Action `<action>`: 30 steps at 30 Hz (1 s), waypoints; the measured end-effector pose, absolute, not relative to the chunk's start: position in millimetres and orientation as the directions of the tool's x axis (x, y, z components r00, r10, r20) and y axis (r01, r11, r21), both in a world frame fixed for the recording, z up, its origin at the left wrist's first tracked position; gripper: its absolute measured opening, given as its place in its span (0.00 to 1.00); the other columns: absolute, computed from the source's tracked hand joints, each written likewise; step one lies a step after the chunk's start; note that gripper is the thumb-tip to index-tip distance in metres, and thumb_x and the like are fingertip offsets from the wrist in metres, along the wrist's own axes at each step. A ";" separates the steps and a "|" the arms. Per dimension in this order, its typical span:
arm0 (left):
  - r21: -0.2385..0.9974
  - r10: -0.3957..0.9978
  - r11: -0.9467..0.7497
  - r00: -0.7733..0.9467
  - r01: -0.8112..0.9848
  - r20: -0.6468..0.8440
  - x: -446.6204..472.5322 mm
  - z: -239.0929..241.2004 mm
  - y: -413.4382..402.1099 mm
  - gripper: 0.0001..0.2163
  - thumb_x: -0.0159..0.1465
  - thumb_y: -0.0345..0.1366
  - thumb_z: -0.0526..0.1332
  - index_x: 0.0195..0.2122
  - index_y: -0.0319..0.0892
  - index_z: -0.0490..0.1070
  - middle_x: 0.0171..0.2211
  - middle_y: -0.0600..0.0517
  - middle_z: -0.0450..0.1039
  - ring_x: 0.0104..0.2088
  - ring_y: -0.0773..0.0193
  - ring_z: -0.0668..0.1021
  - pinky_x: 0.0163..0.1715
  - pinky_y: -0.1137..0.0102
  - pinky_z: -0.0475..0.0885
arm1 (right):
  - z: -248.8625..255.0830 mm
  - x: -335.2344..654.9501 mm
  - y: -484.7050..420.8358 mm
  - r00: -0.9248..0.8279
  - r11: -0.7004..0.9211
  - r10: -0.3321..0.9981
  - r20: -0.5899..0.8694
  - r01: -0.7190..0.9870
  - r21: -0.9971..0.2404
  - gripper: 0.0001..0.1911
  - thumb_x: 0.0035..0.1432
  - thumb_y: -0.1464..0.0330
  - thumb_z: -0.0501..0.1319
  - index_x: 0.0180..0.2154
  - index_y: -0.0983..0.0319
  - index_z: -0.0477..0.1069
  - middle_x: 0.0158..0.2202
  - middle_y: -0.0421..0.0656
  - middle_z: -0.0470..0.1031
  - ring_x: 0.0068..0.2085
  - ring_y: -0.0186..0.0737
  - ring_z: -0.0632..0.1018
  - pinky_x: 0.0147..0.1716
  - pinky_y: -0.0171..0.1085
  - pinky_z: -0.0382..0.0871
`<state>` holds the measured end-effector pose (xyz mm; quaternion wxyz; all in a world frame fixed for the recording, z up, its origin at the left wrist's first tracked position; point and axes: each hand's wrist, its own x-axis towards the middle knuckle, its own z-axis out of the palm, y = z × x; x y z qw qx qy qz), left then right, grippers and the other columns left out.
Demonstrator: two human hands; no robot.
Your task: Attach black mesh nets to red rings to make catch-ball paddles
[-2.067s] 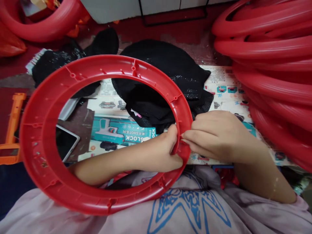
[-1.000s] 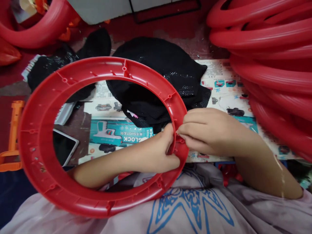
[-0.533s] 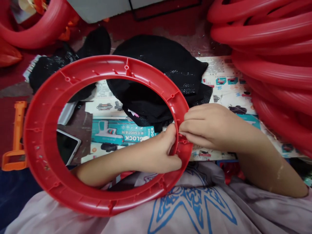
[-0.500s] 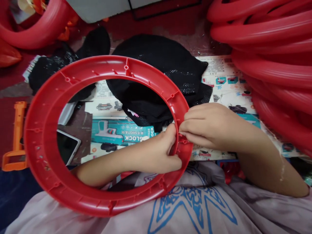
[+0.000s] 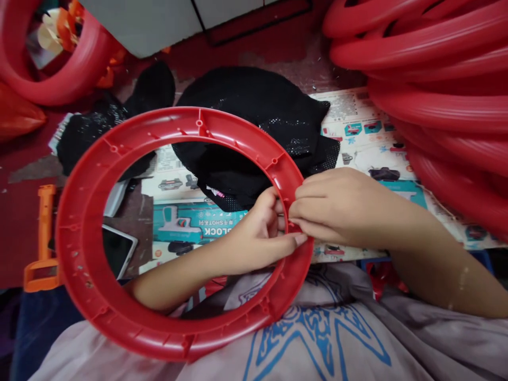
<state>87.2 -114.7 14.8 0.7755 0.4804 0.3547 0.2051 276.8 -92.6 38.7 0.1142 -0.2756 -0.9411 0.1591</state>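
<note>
One red ring (image 5: 159,338) sits tilted before the shirt (image 5: 119,365). The grip of the left hand (image 5: 265,233) is closed on it from inside; whether the right hand (image 5: 341,209), fingertips at its channel, pinches anything, I cannot tell. Bracing close beside them should help precision.

This looks like a small workshop: red hoops (image 5: 428,108) of one kind are heaped at the right, the ring (image 5: 70,211) in front shows moulded posts and small loose bits in its channel, and printed cardboard (image 5: 180,225) covers some of the scuffed tabletop (image 5: 278,53).
</note>
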 end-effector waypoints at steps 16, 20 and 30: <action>0.955 0.789 0.053 0.574 0.293 -0.220 81.5 7.6 -111.2 0.21 0.56 0.30 0.56 0.52 0.42 0.55 0.52 0.47 0.66 0.53 0.57 0.71 0.55 0.60 0.67 | 37.7 277.3 -93.8 -0.692 0.771 0.632 0.348 0.607 -0.192 0.17 0.67 0.74 0.48 0.35 0.64 0.75 0.34 0.44 0.74 0.35 0.39 0.71 0.33 0.38 0.61; 0.942 0.723 0.006 0.650 0.335 -0.235 77.0 8.8 -113.4 0.22 0.58 0.30 0.56 0.55 0.42 0.53 0.51 0.46 0.65 0.51 0.56 0.71 0.52 0.60 0.69 | 35.1 275.4 -92.3 -0.710 0.786 0.618 0.336 0.565 -0.251 0.16 0.67 0.75 0.49 0.37 0.66 0.75 0.36 0.46 0.74 0.38 0.40 0.72 0.37 0.38 0.65; 0.980 0.766 0.182 0.613 0.082 -0.194 84.4 8.2 -124.6 0.29 0.62 0.37 0.62 0.60 0.46 0.49 0.59 0.45 0.61 0.57 0.58 0.70 0.53 0.65 0.71 | 33.4 277.3 -88.4 -0.763 0.800 0.597 0.247 0.542 -0.258 0.16 0.67 0.74 0.50 0.31 0.63 0.74 0.32 0.43 0.73 0.35 0.38 0.69 0.32 0.38 0.57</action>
